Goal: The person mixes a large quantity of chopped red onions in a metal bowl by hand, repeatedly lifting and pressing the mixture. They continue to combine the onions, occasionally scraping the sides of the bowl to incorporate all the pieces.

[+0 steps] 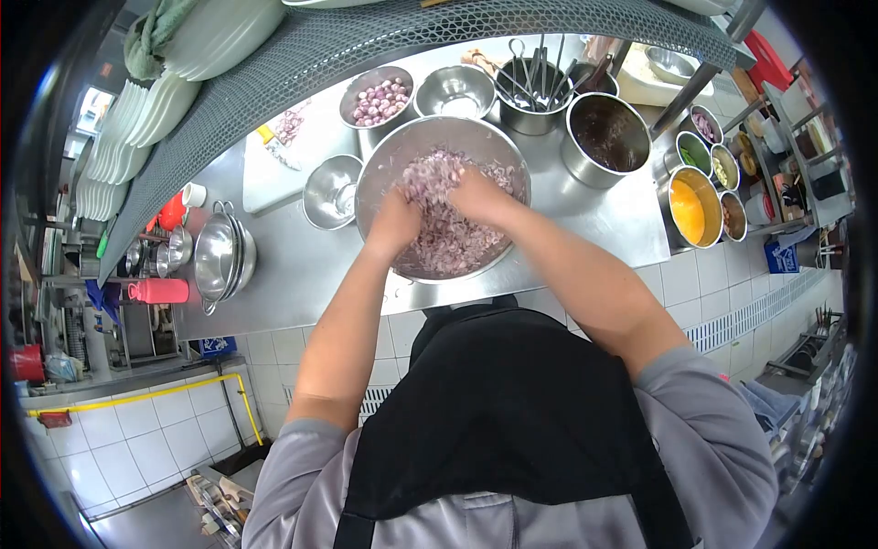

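A large steel mixing bowl (377, 166) stands at the counter's front edge, heaped with sliced shallots (453, 245). Both of my hands are inside it. My left hand (396, 222) is curled into the shallots on the left side. From the right, my right hand (480, 198) reaches in, its fingers bent around a clump of slices. Between the two hands a loose mound of slices rises above the rest. The fingertips of both hands are buried in the shallots.
Around the bowl stand a small steel bowl (333, 194), a bowl of whole peeled shallots (380, 101), an empty bowl (455, 91), a utensil pot (530, 117) and a dark-stained pot (607, 137). A knife (274, 146) lies on the white cutting board (274, 188). A mesh-lined shelf (366, 41) hangs overhead.
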`<state>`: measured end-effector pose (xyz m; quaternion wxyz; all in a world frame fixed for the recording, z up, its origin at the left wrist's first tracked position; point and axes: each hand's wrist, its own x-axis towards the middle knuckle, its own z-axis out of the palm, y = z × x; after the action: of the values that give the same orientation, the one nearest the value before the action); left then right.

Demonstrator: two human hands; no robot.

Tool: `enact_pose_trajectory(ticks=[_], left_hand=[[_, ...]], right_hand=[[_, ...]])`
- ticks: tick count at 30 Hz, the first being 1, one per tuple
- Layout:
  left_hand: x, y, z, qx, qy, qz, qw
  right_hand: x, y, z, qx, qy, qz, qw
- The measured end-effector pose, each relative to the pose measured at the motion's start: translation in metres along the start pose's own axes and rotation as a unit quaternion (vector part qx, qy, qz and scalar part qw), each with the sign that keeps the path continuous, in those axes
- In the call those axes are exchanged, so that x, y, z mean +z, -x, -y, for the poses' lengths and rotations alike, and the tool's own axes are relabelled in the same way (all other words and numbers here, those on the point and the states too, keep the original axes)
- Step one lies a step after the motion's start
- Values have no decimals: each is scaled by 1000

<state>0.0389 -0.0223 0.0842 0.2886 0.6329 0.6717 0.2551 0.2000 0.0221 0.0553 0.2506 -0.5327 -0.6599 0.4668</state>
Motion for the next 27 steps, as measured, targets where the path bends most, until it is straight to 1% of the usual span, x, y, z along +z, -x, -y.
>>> enact_pose_trajectory(ticks=[1, 2, 3, 4, 5, 6, 7, 8, 9, 10, 11, 12, 13, 14, 15, 16, 17, 18, 20, 21, 23, 24, 26, 27], left_hand=[[0, -8, 5, 6, 6, -13, 1000], [1, -15, 10, 12, 12, -26, 1000], [2, -20, 12, 13, 11, -24, 1000], [3, -25, 14, -5, 11, -46, 999], [5, -28, 16, -23, 11, -68, 997], [3, -29, 12, -22, 10, -67, 997], [1, -29, 6, -63, 52, -63, 995], [0, -30, 2, -104, 93, -60, 988], [2, -31, 6, -103, 93, -59, 988], [4, -33, 11, -116, 137, -59, 982], [5, -35, 16, -128, 181, -59, 973], [2, -32, 8, -128, 181, -59, 973], [-5, -26, -8, -157, 236, -12, 959], [-8, -21, -16, -185, 290, 35, 938], [-5, -23, -8, -187, 292, 34, 937], [-1, -27, 2, -139, 285, 42, 948], [1, -29, 12, -90, 276, 50, 956], [-3, -29, 9, -92, 277, 50, 955], [-12, -28, 1, -58, 155, 63, 984], [-11, -29, 5, -59, 156, 62, 984], [-9, -33, 13, -6, 64, 22, 998], [-12, -31, 7, -7, 65, 21, 998], [-17, -28, -6, -72, 82, 55, 992], [-15, -29, -2, -73, 83, 53, 992]], right_hand=[[-8, -3, 10, -11, 22, 22, 999], [-9, -7, 10, -10, 21, 20, 1000], [-9, -12, 10, -48, 19, 14, 999], [-10, -16, 10, -87, 18, 7, 996], [-8, -19, 11, -86, 18, 5, 996], [-4, -22, 11, -63, 10, -31, 997], [-2, -25, 11, -40, 3, -67, 997], [-2, -28, 10, -39, 2, -68, 997], [-3, -28, 12, -19, 22, -60, 998], [-5, -28, 15, 2, 41, -52, 998], [-8, -26, 16, 2, 41, -52, 998], [-16, -21, 22, 15, 13, 2, 1000], [-19, -17, 24, 27, -14, 56, 998], [-18, -16, 23, 29, -13, 57, 998], [-17, -14, 22, 8, -1, 52, 999], [-16, -14, 22, -13, 12, 46, 999], [-16, -15, 21, -13, 13, 48, 999], [-16, -16, 21, -30, 21, 45, 998], [-16, -18, 22, -48, 29, 42, 998], [-19, -17, 28, -37, 40, 53, 997], [-23, -15, 37, -27, 52, 65, 996], [-25, -14, 39, -40, 68, 58, 995], [-24, -13, 41, -54, 84, 53, 994], [-21, -13, 43, -36, 95, 4, 995]])
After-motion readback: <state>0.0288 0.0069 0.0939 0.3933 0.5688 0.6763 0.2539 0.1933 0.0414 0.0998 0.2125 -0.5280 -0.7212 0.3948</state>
